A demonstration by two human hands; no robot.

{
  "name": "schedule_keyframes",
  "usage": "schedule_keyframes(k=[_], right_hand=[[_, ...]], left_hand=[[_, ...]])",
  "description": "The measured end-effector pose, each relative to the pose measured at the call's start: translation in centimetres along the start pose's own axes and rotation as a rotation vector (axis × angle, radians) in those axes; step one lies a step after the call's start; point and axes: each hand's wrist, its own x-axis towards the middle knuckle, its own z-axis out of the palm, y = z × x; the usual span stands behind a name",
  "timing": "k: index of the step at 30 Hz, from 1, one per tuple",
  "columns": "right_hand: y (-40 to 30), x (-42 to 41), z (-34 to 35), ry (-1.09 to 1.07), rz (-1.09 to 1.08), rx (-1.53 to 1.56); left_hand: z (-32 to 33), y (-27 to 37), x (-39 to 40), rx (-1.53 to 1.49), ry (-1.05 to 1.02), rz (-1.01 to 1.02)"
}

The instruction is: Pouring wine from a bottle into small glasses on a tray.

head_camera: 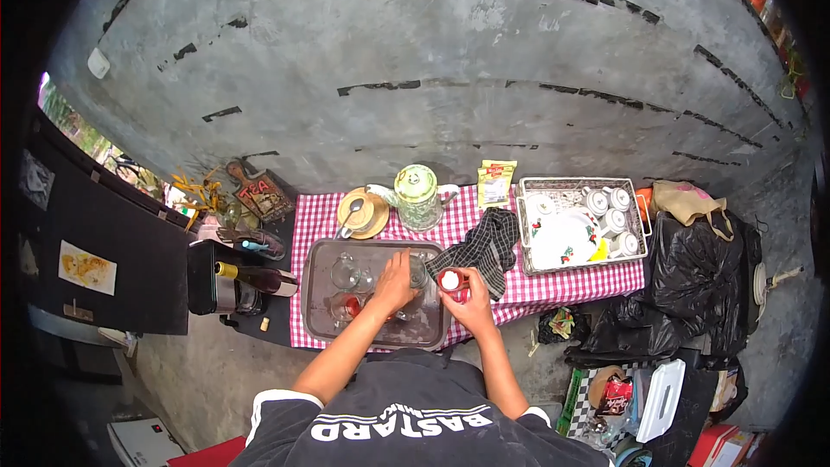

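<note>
My right hand (473, 303) holds a small red cup with white inside (450, 280) just past the right edge of a brown serving tray (311, 321). Over the tray, my left hand (394, 283) is at a clear glass cup (418, 272), its fingers against the near side. Whether they grip it cannot be told. More glass cups (345, 272) stand at the tray's left, with something red among the lower ones. A dark checked cloth (489, 246) lies beside the tray, near the red cup.
Behind the tray stand a green-white patterned teapot (418, 198) and a cup with a spoon (355, 217). A white wire basket (526, 259) with mugs and plates is at right, yellow packets (497, 183) by the wall. A wine bottle (259, 279) lies left; black plastic bags (694, 272) fill the far right.
</note>
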Motion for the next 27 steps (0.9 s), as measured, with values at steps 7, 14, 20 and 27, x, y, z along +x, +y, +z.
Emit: schedule_keyframes(k=[7, 14, 20, 27], right_hand=[[1.2, 1.1, -0.7, -0.029, 0.034, 0.057], [1.1, 2.4, -2.5, -0.054, -0.022, -0.012], [0.5, 2.5, -2.5, -0.049, -0.015, -0.008], [-2.8, 3.6, -2.4, -0.051, -0.064, 0.005]], left_hand=[[0.6, -0.6, -0.3, -0.147, 0.096, -0.005], [0.6, -0.7, -0.4, -0.259, 0.118, -0.013], [0.5, -0.6, -0.5, -0.327, 0.212, -0.022], [-2.4, 1.1, -0.7, -0.423, 0.342, 0.013]])
